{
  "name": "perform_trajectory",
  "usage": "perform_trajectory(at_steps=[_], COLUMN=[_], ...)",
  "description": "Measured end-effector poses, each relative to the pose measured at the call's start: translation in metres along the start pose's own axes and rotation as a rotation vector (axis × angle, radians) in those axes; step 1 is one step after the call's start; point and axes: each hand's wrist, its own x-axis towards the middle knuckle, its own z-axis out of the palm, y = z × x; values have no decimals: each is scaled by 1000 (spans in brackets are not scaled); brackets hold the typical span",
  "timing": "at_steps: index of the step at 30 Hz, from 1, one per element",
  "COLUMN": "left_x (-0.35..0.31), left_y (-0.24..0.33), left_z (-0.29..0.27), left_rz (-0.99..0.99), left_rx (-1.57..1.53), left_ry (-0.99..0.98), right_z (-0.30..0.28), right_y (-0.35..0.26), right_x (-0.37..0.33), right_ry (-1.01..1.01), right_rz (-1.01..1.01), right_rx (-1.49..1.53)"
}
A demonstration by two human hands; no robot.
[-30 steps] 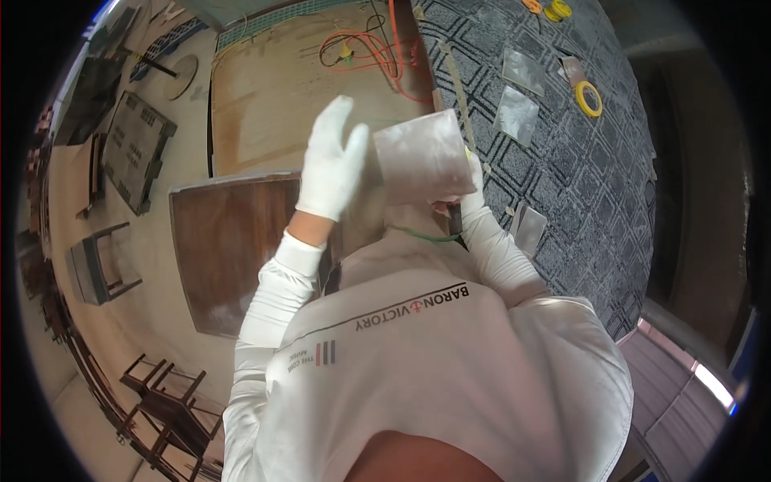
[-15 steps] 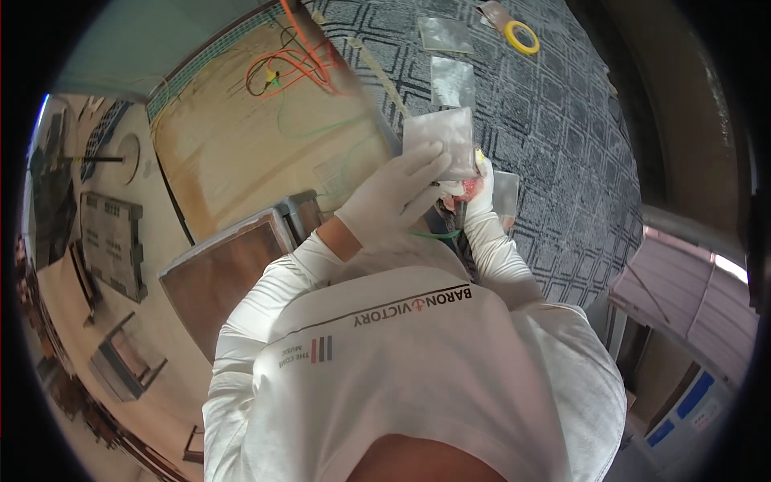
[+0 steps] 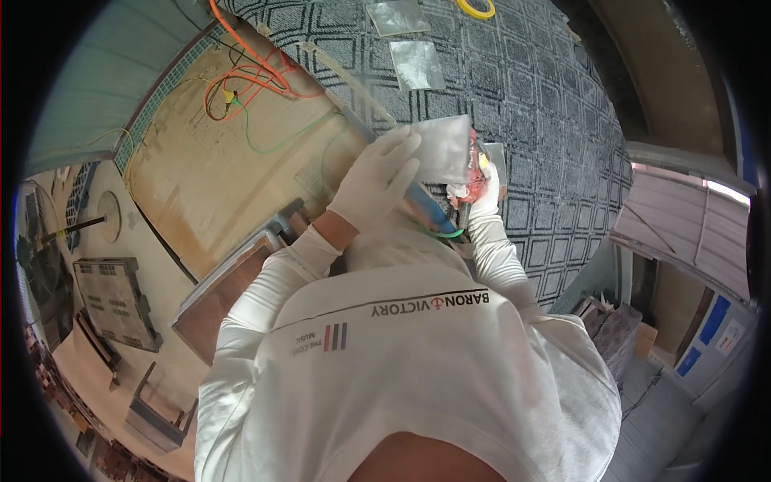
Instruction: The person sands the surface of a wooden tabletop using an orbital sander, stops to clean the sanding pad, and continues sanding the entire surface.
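Observation:
My left hand [image 3: 376, 183], in a white glove, holds a flat, greyish rectangular plate [image 3: 446, 149] by its left edge. The plate is tilted and has a cloudy sheen. Beyond its right edge my gloved right hand [image 3: 486, 199] is closed round a red hand tool [image 3: 469, 191] with a small yellow part. The plate overlaps part of this tool, so its exact kind and its working end stay hidden. A green cord [image 3: 450, 234] shows just below the tool. Partly behind my right hand another flat plate [image 3: 496, 153] lies on the carpeted surface.
Two silvery plates, a far one [image 3: 399, 18] and a nearer one [image 3: 418, 66], lie on the dark patterned carpet [image 3: 530, 104]. A yellow tape roll [image 3: 477, 9] is at the top edge. Orange cable [image 3: 261, 74] loops over the brown board [image 3: 189, 136] at left.
The view has shifted, so the carpet plates and tape appear higher and farther left. My left hand has drawn back toward the plate's left edge. More of the red tool now shows.

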Motion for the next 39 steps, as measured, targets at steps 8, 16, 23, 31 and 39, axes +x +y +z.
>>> perform_trajectory(at_steps=[8,16,23,31,39], left_x=[28,27,24,22,26], left_y=[1,-5,9,10,12], left_z=[18,38,51,58,52], left_rz=[-409,-543,-484,-454,-493], left_rx=[-345,-336,-217,-228,-288], left_ry=[-7,134,193,254,264], right_z=[-8,25,57,98,94], right_y=[-7,-28,-65,-48,-49], right_x=[15,10,-7,-13,-3], right_ry=[167,159,213,78,44], right_rz=[-41,23,-645,-29,-13], right_rx=[-190,-628,-1537,-990,-992])
